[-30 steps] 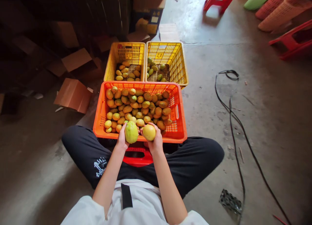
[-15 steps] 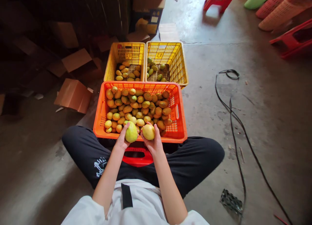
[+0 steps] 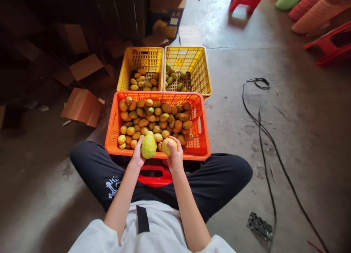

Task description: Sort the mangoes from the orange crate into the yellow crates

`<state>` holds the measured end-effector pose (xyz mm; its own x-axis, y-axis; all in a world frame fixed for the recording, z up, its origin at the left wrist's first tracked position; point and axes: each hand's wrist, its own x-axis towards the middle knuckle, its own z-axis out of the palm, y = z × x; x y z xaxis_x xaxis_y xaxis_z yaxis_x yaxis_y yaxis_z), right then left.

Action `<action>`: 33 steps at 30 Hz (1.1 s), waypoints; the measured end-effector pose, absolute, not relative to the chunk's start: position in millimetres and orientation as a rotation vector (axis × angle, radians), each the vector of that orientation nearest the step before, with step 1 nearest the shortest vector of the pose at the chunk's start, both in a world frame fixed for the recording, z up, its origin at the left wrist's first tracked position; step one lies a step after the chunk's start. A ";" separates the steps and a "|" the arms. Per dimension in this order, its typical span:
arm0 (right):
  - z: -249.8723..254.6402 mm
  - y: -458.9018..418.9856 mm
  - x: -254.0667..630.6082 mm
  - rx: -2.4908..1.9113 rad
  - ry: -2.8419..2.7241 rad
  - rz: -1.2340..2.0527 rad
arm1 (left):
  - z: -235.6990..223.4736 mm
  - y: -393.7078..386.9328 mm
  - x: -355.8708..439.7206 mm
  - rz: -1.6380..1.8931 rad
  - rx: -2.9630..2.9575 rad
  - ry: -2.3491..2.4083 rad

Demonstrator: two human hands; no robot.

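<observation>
In my left hand (image 3: 138, 154) is a bumpy, oval green-yellow fruit (image 3: 148, 147), gripped at its left side. My right hand (image 3: 176, 156) is closed around a smaller, smoother yellow fruit (image 3: 168, 147), with the thumb lying across its face. Both fruits are held up side by side, slightly apart, over the near rim of an orange crate (image 3: 203, 150). Inside that crate lie many oval fruits (image 3: 156, 119), mostly yellow to brownish, a few greenish. My fingers beneath the held fruits are mostly hidden.
Two yellow crates (image 3: 188, 52) stand behind the orange one, the left with yellowish fruits and the right with greener ones. Cardboard boxes (image 3: 82, 106) lie at left. A black cable (image 3: 274, 147) runs over the floor at right. Red stools (image 3: 242, 6) and baskets (image 3: 320, 13) stand further back.
The yellow fruit has been turned in my right hand, and my thumb has moved over its front. The green-yellow fruit has also been turned a little in my left hand.
</observation>
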<state>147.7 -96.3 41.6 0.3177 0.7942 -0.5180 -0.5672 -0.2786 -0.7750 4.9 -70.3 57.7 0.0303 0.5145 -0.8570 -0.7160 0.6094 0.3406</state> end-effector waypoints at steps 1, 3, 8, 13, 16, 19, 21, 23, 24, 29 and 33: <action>40.7 -96.3 147.4 -1.304 -0.244 1.335 | 56.8 -70.7 4.5 0.956 -0.200 1.197; 39.5 -95.9 146.9 -1.329 -0.247 1.323 | 55.9 -71.1 4.1 0.948 -0.187 1.176; 34.8 -93.9 147.0 -1.361 -0.196 1.261 | 61.1 -70.3 4.5 0.902 -0.181 1.136; 29.0 -93.4 151.6 -1.293 -0.176 1.330 | 71.0 -68.3 6.5 0.886 -0.200 1.117; 30.1 -93.7 151.4 -1.274 -0.170 1.370 | 75.5 -68.1 7.6 0.894 -0.222 1.123; 34.4 -93.1 147.6 -1.276 -0.124 1.371 | 78.5 -69.1 8.7 0.921 -0.267 1.138; 37.7 -92.2 145.3 -1.276 -0.095 1.370 | 79.3 -70.1 9.3 0.940 -0.266 1.138; 40.4 -91.8 144.8 -1.252 -0.095 1.391 | 78.6 -71.1 9.3 0.948 -0.243 1.133; 41.2 -92.0 145.4 -1.230 -0.108 1.411 | 77.6 -71.7 8.9 0.945 -0.229 1.133; 40.1 -96.2 152.2 -1.123 -0.174 1.527 | 67.7 -76.4 2.5 0.875 -0.127 1.107; 36.6 -98.1 155.5 -1.118 -0.162 1.546 | 57.5 -79.8 -0.5 0.880 -0.064 1.040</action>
